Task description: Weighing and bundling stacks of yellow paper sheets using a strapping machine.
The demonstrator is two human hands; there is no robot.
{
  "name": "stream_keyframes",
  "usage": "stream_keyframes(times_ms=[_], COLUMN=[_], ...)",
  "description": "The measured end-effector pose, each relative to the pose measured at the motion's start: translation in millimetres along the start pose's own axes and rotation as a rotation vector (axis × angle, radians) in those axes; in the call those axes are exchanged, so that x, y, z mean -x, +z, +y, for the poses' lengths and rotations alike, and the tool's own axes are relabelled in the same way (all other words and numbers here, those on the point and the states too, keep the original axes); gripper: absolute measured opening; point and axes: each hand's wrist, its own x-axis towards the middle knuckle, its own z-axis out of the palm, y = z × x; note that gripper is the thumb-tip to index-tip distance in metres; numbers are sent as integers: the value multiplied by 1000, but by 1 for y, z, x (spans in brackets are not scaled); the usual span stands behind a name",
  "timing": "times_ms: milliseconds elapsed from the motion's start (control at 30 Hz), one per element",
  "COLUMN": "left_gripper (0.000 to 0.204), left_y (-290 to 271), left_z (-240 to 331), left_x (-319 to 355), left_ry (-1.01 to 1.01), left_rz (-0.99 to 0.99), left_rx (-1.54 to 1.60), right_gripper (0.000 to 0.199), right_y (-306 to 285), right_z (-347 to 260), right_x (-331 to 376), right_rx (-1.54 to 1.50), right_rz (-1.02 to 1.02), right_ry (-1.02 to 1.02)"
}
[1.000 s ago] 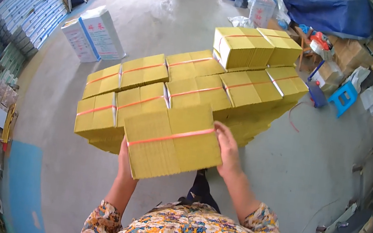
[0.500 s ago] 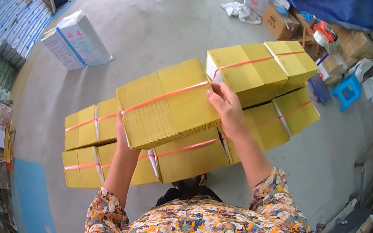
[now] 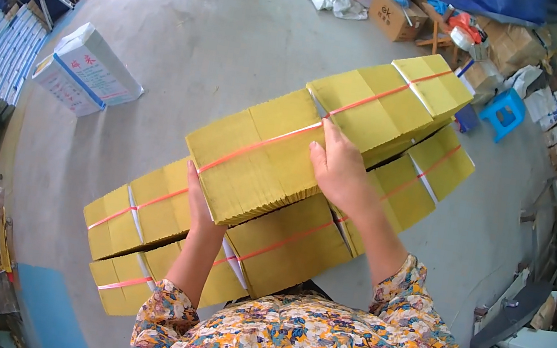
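Observation:
My left hand (image 3: 201, 200) is pressed against the left end of a bundle of yellow paper (image 3: 254, 145), thumb side up. At the bundle's right end is my right hand (image 3: 341, 169), its fingers against the end face and by the orange strap. Between them the hands grip the bundle, which sits in line with the far row. Its right end is close beside another strapped bundle (image 3: 372, 109), and a lower bundle (image 3: 155, 191) lies to its left. A near row, with a yellow bundle (image 3: 286, 237) in its middle, runs parallel. The fingertips at both ends are partly hidden.
A white wrapped package (image 3: 91, 71) stands on the grey floor to the left, before tall stacks (image 3: 9, 58). At the right are a blue stool (image 3: 503, 115), a cardboard box (image 3: 394, 17) and scattered clutter. A blue patch (image 3: 50, 305) marks the floor at lower left.
The held bundle has come down and sits closer to its right-hand neighbour. My right hand has slid to the bundle's end. The view has shifted slightly.

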Motion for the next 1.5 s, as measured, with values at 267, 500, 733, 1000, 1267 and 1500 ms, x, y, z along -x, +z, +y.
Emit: stream_keyframes(times_ms=[267,500,733,1000,1267,1500], left_gripper=[64,72,78,69,69,67], left_y=[0,4,2,-2,-3,-9], left_z=[-3,-2,1,-5,-23,-19], left_x=[-5,2,12,12,11,13], left_ry=[23,-25,-27,-5,30,83], left_rz=[74,119,106,94,82,64], left_rx=[-63,-195,-412,-217,-116,-100], right_gripper=[49,29,25,24,16,19], right_y=[22,26,28,31,23,25], right_z=[5,17,18,21,15,-10], right_x=[-1,4,-1,-6,31,43], right_rx=[163,84,8,13,90,45], right_rz=[194,396,451,457,467,344], right_ry=[-159,-352,-447,-458,-527,-652])
